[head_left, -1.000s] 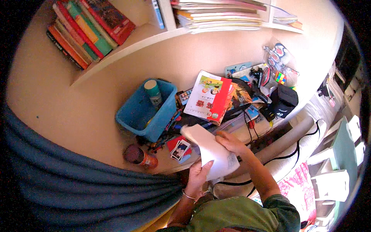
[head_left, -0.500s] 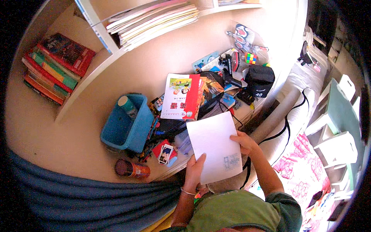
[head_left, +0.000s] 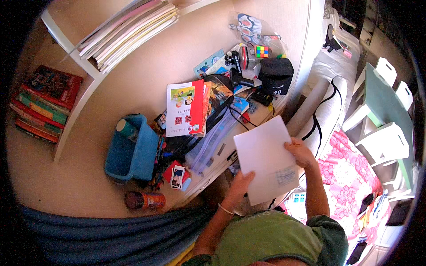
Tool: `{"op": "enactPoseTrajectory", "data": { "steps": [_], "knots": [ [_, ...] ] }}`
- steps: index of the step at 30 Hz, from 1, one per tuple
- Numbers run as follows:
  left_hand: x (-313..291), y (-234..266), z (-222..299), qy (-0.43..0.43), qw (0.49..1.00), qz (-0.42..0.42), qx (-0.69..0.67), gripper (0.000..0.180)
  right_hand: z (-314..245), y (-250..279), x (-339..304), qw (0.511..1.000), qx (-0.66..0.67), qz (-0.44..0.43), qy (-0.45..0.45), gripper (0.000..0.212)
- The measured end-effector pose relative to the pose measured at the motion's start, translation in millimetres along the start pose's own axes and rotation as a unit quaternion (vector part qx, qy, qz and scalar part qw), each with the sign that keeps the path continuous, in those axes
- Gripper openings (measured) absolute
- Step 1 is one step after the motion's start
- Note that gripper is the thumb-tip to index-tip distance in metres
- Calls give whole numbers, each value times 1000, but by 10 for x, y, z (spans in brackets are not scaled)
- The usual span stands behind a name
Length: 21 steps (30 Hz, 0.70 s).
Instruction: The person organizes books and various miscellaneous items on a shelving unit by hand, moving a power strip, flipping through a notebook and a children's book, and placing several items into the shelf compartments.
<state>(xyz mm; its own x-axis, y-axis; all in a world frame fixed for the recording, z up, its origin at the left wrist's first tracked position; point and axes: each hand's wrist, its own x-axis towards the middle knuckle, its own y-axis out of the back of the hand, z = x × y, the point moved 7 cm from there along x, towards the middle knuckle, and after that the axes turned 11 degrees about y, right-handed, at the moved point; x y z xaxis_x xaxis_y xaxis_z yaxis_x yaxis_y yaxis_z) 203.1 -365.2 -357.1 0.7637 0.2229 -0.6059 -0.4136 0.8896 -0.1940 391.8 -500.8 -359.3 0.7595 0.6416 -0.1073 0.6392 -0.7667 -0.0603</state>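
Note:
A white booklet or stack of paper (head_left: 264,150), with a small block of blue-grey print near its lower right corner, is held in front of my body. My left hand (head_left: 240,187) grips its lower left edge, thumb on top. Its right edge is pinched by my right hand (head_left: 301,153). Both hands' lower fingers are hidden beneath it. Beyond it on the cluttered desk lies a red-and-white textbook (head_left: 184,108) with cartoon children on its cover, resting on other books.
A blue basket (head_left: 148,153) with a bottle inside stands left, near a dark orange-labelled canister (head_left: 145,200). Photo cards (head_left: 177,176) lie by the desk edge. Farther back are a black pouch (head_left: 276,75) and a puzzle cube (head_left: 261,51). White chairs (head_left: 384,142) stand right.
My hands and the white booklet have shifted right in view, away from the desk items. The view has turned, and desk things sit farther left. Both hands keep their hold.

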Motion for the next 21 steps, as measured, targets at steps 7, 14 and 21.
{"op": "enactPoseTrajectory", "data": {
  "steps": [7, 14, 21],
  "knots": [
    [405, -351, -535, 65, 983, -80, 149, 32, 229, 701, -116, 923, -382, 44, -17, 24],
    [630, 5, -610, 88, 981, -19, 172, 28, 142, 627, -226, 900, -398, 165, 60, 19],
    [611, 1214, 115, -141, 971, 186, -51, 28, 201, 931, -274, 908, -361, 195, 87, 19]
  ]
}}
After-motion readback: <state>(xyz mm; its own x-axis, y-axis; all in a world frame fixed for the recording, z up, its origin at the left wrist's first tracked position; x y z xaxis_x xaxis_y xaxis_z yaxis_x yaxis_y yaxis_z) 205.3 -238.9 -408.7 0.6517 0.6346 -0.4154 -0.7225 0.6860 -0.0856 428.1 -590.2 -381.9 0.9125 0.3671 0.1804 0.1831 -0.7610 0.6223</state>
